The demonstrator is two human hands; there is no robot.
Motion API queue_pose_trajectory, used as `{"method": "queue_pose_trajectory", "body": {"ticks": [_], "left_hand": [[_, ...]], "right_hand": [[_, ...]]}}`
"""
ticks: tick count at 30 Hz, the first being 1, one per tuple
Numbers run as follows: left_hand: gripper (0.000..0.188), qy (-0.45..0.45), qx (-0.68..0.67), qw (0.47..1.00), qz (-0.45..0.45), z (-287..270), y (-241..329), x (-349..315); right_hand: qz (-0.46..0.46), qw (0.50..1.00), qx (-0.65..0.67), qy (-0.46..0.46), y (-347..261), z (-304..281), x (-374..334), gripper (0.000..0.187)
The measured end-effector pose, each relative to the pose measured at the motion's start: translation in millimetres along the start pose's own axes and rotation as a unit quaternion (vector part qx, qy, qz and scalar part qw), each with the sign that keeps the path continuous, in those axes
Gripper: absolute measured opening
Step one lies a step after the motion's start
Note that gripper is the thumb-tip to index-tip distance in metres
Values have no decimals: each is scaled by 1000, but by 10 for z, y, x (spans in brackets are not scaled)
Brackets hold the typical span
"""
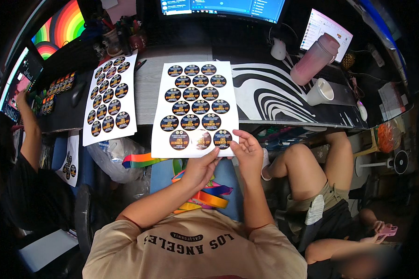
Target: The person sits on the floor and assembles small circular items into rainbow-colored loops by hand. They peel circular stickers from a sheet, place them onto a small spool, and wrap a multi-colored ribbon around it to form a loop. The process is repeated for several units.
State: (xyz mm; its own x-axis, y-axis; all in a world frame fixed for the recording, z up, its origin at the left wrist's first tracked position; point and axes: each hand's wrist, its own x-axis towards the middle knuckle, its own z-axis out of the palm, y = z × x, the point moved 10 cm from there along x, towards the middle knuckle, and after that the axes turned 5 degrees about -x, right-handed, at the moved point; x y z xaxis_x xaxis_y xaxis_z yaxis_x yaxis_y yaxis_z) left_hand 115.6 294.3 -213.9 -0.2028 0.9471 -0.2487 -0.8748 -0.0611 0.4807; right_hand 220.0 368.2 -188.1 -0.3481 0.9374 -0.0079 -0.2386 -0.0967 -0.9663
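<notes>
A white sheet of round dark stickers point(160, 135) with gold and white print hangs partly over the table's near edge in front of me. My left hand point(203, 167) pinches its lower edge, thumb on top beside the bottom row. At the lower right corner my right hand point(246, 151) grips the sheet between thumb and fingers, next to the last sticker. Glare whitens one sticker in the bottom row. Colourful ribbons point(209, 200), some rainbow striped, lie across my lap below the sheet. The fingers under the paper are hidden.
Another sticker sheet point(89, 135) lies left. A pink bottle point(315, 58) and white cup point(320, 92) stand right on a black-and-white mat point(251, 76). A person with a pink phone point(387, 230) sits at right; another person's arm point(29, 128) reaches toward a screen at left.
</notes>
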Motion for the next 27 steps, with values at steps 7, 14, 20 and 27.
{"method": "queue_pose_trajectory", "body": {"ticks": [7, 14, 20, 27], "left_hand": [[40, 3, -21, 1000, -16, -24, -36, 23], [45, -45, -71, 996, -20, 27, -43, 72], [50, -64, -58, 996, -35, -17, -74, 72], [51, -61, -33, 997, -31, -36, -71, 66]], "right_hand": [[-55, 978, -181, 83, -135, -84, -27, 26], [-181, 907, -352, 143, -488, -54, -59, 20], [-95, 951, -277, 103, -407, -51, -5, 18], [-99, 962, -234, 97, -385, -36, 0, 16]]}}
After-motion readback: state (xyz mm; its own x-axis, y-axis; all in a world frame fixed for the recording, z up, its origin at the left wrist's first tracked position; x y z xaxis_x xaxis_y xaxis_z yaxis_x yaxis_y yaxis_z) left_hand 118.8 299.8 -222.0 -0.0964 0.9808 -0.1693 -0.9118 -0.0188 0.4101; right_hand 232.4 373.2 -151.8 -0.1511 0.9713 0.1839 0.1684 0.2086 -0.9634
